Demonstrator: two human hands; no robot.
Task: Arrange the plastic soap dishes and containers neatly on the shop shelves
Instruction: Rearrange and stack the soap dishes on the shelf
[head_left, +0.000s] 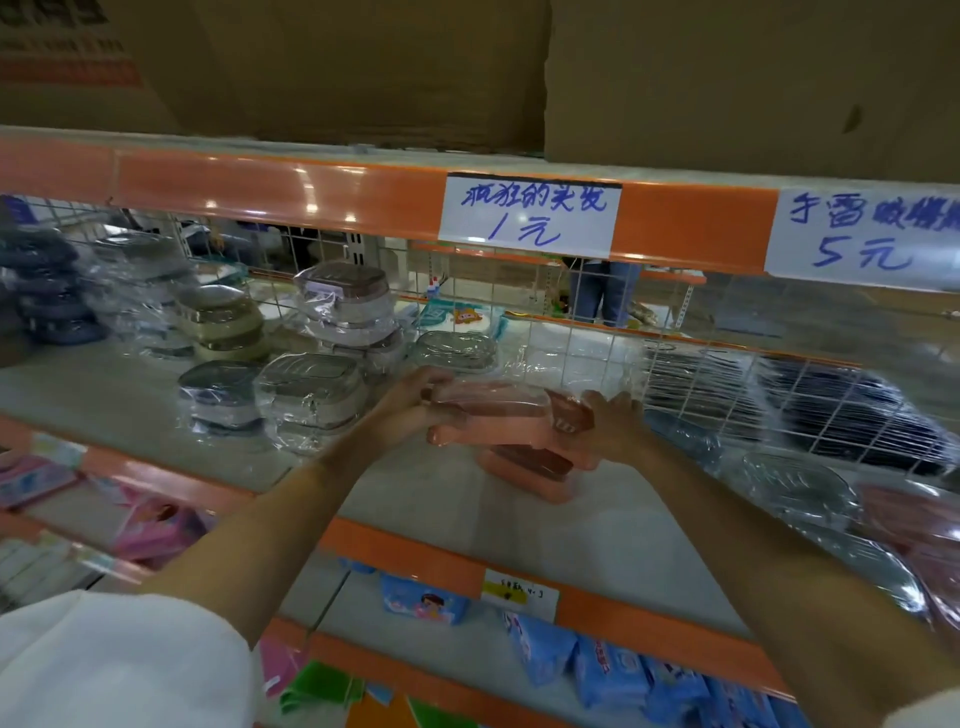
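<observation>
From the head camera, the left hand (415, 400) and right hand (613, 421) grip opposite ends of a wrapped pink soap dish (493, 410), fingers curled around it. Its long axis runs left-right, just above another pink dish (524, 475) on the shelf (156, 410).

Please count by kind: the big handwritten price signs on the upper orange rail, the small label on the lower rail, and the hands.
Price signs: 2
Small label: 1
Hands, holding pink soap dishes: 2
Total: 5
</observation>
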